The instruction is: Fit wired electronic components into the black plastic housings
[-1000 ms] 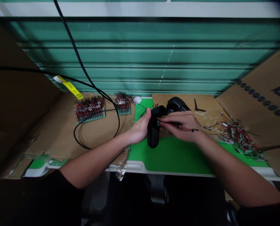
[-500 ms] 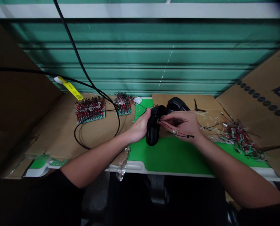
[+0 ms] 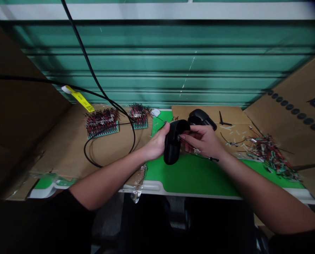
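Hands [image 3: 156, 141] [image 3: 205, 141] — black plastic housing [image 3: 171, 150], red wire [image 3: 184, 141]

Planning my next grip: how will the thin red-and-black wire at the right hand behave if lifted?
The thin red-and-black wire will probably be floppy: it droops in a loose curve below the right hand. Its small black tip may swing freely. It also looks fragile where it meets the black plastic housing, so a hard tug seems risky.

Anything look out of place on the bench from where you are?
Two things: a crumpled clear plastic sheet hangs over the bench's front edge, looking like stray packaging, and a black cable lies across the wired circuit board on the left, where it could snag the wires.
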The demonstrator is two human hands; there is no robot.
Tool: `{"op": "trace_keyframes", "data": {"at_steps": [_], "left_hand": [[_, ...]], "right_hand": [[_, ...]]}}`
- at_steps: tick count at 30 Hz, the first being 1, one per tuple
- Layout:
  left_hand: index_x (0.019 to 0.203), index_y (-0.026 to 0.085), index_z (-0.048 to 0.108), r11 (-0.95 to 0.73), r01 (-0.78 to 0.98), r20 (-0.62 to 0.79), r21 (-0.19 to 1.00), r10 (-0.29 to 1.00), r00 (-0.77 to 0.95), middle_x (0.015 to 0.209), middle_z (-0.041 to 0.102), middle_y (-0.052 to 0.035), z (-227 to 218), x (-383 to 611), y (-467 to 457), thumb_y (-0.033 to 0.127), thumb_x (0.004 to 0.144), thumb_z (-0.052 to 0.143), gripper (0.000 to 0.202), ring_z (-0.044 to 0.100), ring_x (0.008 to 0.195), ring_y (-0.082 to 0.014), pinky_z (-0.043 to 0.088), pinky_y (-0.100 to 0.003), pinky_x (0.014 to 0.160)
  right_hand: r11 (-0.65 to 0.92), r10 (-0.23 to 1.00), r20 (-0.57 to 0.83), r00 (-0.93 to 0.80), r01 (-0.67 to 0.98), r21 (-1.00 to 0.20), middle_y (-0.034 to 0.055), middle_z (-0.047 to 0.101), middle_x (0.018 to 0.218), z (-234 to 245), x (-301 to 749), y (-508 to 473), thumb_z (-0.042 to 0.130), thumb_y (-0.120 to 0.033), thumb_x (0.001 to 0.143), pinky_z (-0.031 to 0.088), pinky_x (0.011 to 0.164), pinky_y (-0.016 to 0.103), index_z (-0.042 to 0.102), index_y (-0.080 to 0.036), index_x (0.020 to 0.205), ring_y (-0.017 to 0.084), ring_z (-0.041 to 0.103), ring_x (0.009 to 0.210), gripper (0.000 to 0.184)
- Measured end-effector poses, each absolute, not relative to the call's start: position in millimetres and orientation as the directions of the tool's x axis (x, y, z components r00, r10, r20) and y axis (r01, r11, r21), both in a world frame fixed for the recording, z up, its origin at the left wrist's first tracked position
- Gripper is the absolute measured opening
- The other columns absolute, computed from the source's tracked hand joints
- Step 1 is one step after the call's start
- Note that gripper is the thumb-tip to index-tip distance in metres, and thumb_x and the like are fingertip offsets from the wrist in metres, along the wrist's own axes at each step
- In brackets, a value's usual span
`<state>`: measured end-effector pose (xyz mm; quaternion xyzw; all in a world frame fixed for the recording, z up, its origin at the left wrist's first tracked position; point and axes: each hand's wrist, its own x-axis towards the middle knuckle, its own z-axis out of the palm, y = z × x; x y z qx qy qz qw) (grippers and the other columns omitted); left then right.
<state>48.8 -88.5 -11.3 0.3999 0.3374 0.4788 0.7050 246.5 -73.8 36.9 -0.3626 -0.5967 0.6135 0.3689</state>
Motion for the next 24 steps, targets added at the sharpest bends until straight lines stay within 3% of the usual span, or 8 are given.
{"op": "trace_keyframes", "data": {"at_steps": [7, 10, 18, 24], "left_hand": [[0.132, 0.017, 0.072, 0.262, -0.359, -0.103, 0.896, 0.908, 0.406, 0.089, 0.078, -0.0123, 0.0, 53.4, -92.6, 0.092, 0.091, 0.05, 0.089, 0.075, 0.08, -0.0296, 0.059, -0.038, 0.068], [0.127, 0.016, 0.074, 0.266, -0.36, -0.103, 0.894, 0.905, 0.413, 0.078, 0.075, -0.01, 2.8, 53.7, -91.9, 0.094, 0.09, 0.049, 0.089, 0.072, 0.07, -0.0273, 0.058, -0.037, 0.065], [0.121, 0.015, 0.075, 0.311, -0.387, -0.123, 0.868, 0.889, 0.44, 0.077, 0.074, -0.0107, 2.1, 53.1, -90.5, 0.091, 0.093, 0.048, 0.085, 0.072, 0.066, -0.0262, 0.058, -0.037, 0.064], [0.122, 0.017, 0.075, 0.312, -0.404, -0.132, 0.86, 0.9, 0.415, 0.071, 0.072, -0.0083, 3.3, 55.7, -93.0, 0.09, 0.092, 0.052, 0.082, 0.072, 0.064, -0.0271, 0.056, -0.036, 0.059]], "right_hand": [[-0.026, 0.886, -0.026, -0.463, 0.006, -1.0, 0.0013, 0.072, 0.069, 28.7, 244.8, -75.5, 0.098, -0.045, 0.075, 0.052, 0.043, 0.027, 0.074, -0.017, 0.097, 0.017, 0.066, 0.05, 0.043], [-0.03, 0.887, -0.022, -0.461, -0.011, -0.999, 0.002, 0.074, 0.073, 28.1, 245.9, -74.9, 0.098, -0.045, 0.075, 0.054, 0.046, 0.028, 0.075, -0.018, 0.1, 0.017, 0.067, 0.051, 0.043], [-0.052, 0.854, -0.03, -0.52, -0.026, -0.998, 0.0033, 0.075, 0.073, 30.6, 250.4, -74.4, 0.099, -0.039, 0.074, 0.054, 0.048, 0.027, 0.074, -0.018, 0.088, 0.017, 0.067, 0.054, 0.036], [-0.061, 0.848, -0.014, -0.53, -0.07, -0.996, 0.0021, 0.075, 0.072, 27.8, 247.5, -75.5, 0.098, -0.04, 0.076, 0.052, 0.047, 0.027, 0.075, -0.019, 0.092, 0.017, 0.066, 0.053, 0.036]]}}
